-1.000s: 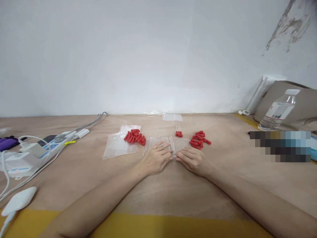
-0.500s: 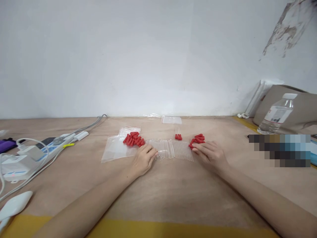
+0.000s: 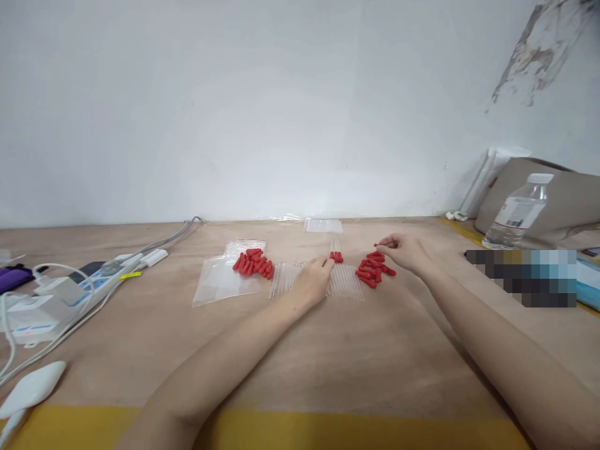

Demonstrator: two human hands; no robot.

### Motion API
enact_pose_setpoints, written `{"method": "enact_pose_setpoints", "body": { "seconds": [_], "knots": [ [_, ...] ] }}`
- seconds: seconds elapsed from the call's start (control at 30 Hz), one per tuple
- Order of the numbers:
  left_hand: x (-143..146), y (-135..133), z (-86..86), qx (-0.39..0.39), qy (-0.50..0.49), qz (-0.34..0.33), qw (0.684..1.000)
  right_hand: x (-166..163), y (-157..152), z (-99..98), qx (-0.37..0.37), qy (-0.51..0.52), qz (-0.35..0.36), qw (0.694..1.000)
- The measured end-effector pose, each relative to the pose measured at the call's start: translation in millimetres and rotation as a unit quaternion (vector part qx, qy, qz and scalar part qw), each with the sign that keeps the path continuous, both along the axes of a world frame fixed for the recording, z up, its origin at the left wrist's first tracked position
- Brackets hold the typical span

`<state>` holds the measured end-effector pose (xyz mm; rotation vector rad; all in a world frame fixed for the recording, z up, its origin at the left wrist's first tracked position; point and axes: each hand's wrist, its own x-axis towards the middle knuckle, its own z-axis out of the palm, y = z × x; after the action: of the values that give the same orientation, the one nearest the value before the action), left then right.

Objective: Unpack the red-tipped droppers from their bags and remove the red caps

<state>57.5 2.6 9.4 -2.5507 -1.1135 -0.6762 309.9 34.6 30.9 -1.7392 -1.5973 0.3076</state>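
Note:
My left hand (image 3: 313, 281) is closed over a row of clear thin tubes (image 3: 345, 282); whatever its fingers pinch is too fine to make out. Off to the right, my right hand (image 3: 405, 252) pinches a small red rubber bulb (image 3: 377, 245) between thumb and fingers. Beneath that hand lies a loose pile of red rubber bulbs (image 3: 369, 272). Behind the tube row rest a few assembled droppers (image 3: 336, 255), clear tubes with red bulbs on their near ends. Another heap of red bulbs (image 3: 253, 265) sits on clear plastic bags (image 3: 213, 284) at the left.
A power strip (image 3: 89, 286) with plugs and cables runs along the left, near a white flat object (image 3: 35, 387). A small clear bag (image 3: 323, 225) lies by the wall. At the right stand a water bottle (image 3: 520, 212) and a grey-brown bag (image 3: 576, 197); nearby is a blurred-out patch.
My left hand has moved right across the tubes, toward the assembled droppers. My right hand has lifted from the right pile, moving back and slightly right with a red bulb; more of the pile shows.

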Motion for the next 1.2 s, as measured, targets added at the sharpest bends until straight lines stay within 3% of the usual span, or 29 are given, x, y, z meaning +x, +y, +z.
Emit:
{"method": "enact_pose_setpoints", "body": {
  "seconds": [0.2,0.33,0.43,0.6,0.83,1.0,1.2],
  "knots": [
    [11,-4,-13.2,-0.012,0.026,-0.015,0.999,-1,6,-16.4,-0.008,-0.043,0.02,0.999],
    [7,-15,-11.4,-0.018,-0.004,-0.032,0.999,1,11,-21.9,-0.007,-0.058,0.012,0.998],
    [-2,-20,-8.0,-0.007,-0.028,-0.06,0.998,2,10,-21.5,-0.006,-0.071,0.012,0.997],
    [-21,-15,-8.6,-0.013,0.016,-0.101,0.995,-2,6,-11.5,0.01,-0.097,-0.019,0.995],
    [-26,-4,-12.8,-0.056,0.014,-0.097,0.994,-43,13,-2.6,-0.02,-0.15,0.005,0.988],
    [-30,-3,-14.4,-0.062,0.003,-0.091,0.994,-81,33,-4.3,-0.086,-0.19,-0.027,0.978],
    [-35,2,-13.5,-0.054,0.002,-0.07,0.996,-96,58,-10.1,-0.15,-0.198,-0.033,0.968]
  ]
}}
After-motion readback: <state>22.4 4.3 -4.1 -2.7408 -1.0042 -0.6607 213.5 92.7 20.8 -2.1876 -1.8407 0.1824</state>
